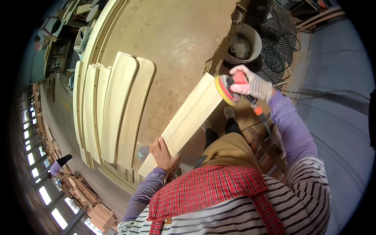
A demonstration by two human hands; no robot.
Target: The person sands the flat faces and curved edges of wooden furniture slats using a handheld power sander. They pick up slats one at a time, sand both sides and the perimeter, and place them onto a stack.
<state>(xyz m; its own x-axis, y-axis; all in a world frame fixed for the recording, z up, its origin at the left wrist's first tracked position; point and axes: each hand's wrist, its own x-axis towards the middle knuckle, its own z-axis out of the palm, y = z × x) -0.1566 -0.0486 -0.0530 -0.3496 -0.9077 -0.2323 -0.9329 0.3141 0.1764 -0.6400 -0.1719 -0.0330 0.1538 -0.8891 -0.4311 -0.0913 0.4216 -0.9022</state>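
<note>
Tan worktable (180, 43) – ragged-edged (white bucket (255, 42) beside it) – bears boards (119, 105), windows (58, 218) beyond

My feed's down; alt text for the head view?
Gloved right hand holds a round sander at one end of a pale board; bare left hand rests near the other end. Pale round-cornered boards lie to the left.

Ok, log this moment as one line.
left hand: on board | right hand: gloved, holding sander | sander: at board's far end | left of board: round-ended panels
</note>
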